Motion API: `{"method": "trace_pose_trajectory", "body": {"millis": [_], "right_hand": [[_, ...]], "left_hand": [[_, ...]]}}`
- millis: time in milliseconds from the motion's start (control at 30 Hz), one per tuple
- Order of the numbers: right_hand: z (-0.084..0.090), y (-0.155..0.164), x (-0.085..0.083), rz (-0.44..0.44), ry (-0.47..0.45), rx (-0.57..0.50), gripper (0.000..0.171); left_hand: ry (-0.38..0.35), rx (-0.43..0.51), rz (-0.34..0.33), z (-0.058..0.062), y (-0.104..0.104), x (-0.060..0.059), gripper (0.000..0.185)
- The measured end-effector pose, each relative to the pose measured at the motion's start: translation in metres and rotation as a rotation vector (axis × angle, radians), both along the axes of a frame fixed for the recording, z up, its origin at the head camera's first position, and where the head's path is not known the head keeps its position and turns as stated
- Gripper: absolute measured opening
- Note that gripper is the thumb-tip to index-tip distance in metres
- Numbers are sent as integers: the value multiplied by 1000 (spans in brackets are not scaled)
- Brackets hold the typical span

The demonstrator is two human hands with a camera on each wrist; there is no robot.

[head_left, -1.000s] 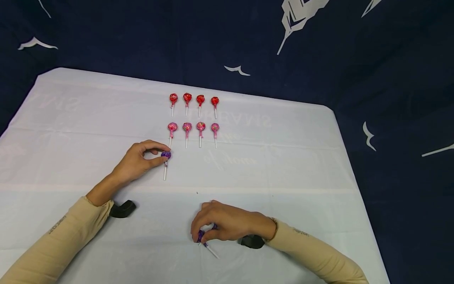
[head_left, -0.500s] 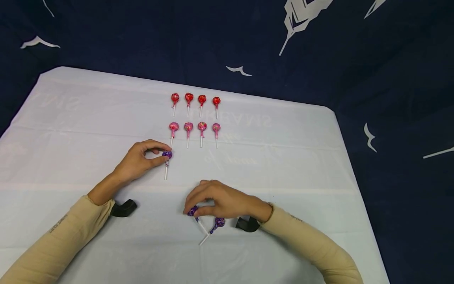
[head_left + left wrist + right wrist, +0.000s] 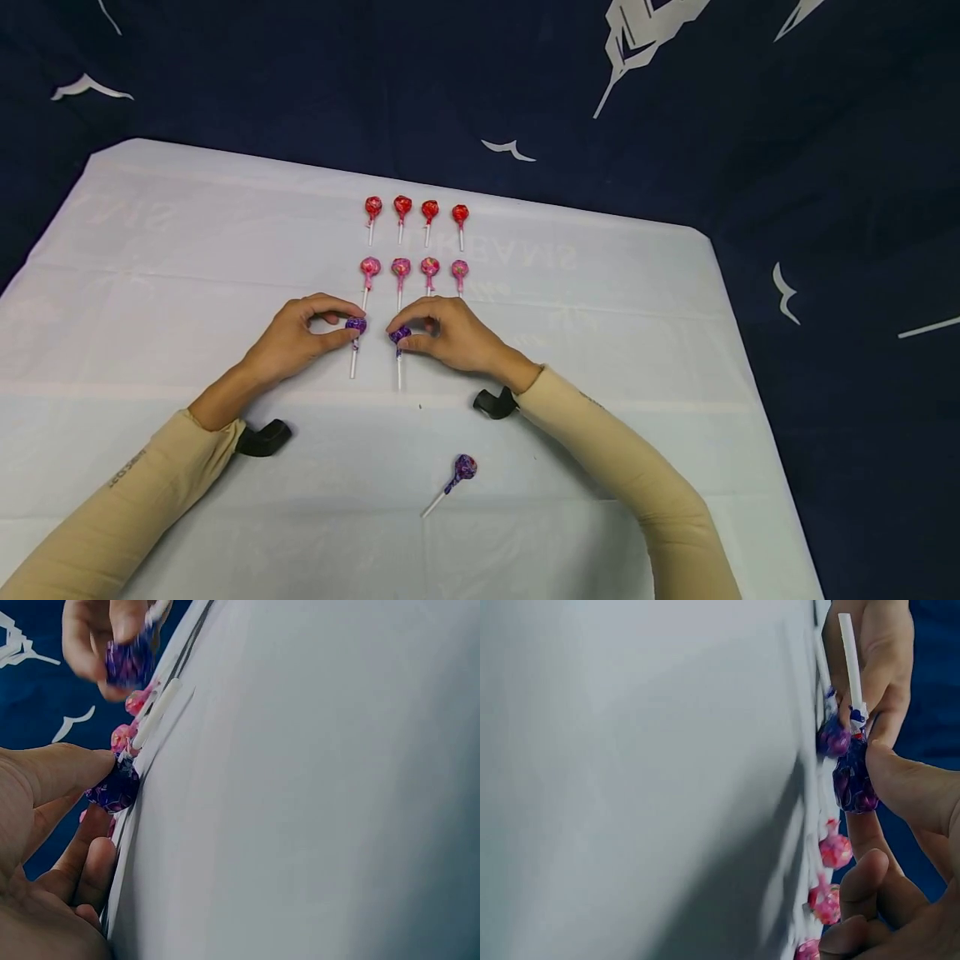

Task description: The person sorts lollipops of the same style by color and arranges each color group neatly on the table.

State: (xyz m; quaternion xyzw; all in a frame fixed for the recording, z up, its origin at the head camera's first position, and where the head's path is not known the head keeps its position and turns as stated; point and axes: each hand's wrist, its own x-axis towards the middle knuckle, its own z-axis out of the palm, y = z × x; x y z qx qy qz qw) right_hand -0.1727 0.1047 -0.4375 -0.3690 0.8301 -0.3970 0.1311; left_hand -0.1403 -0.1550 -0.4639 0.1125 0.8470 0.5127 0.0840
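Note:
My left hand (image 3: pixel 300 333) pinches the purple-wrapped head of a lollipop (image 3: pixel 114 787) between thumb and fingers, its white stick pointing toward me. To its right, my right hand (image 3: pixel 457 337) grips another purple lollipop (image 3: pixel 855 780) by the head, stick also toward me. Both purple heads lie just below a row of pink lollipops, among them a pink lollipop (image 3: pixel 401 268). Above that runs a row of red lollipops, one a red lollipop (image 3: pixel 402 205). A third purple lollipop (image 3: pixel 465 467) lies slanted nearer to me, apart from both hands.
A white cloth (image 3: pixel 225 217) with faint mirrored lettering covers the table. Dark blue fabric (image 3: pixel 300 75) with white bird and feather shapes hangs beyond the far edge. Black pieces, one a black strap end (image 3: pixel 264 438), stick out at each sleeve cuff.
My right hand has carried a purple lollipop forward from the near table to beside the left one, turning its stick toward me. Another purple lollipop stays behind, uncovered. My left hand keeps its place.

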Motion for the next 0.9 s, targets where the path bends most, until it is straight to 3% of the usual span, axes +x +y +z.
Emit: {"method": "trace_pose_trajectory", "body": {"millis": [233,400,633,900], "right_hand": [[-6,-5,-9,-43,18,33,21],[-7,-7,-10,-40,50,87,30],[-2,-9,-8,-38,125,146,22],[2,-10,-6,-40,173,191,28]], "left_hand": [[8,-5,-2,0,0,0,24],[14,0,-5,0,0,0,23],[11,-3,-6,0,0,0,23],[16,8,-5,0,0,1,23]]}}
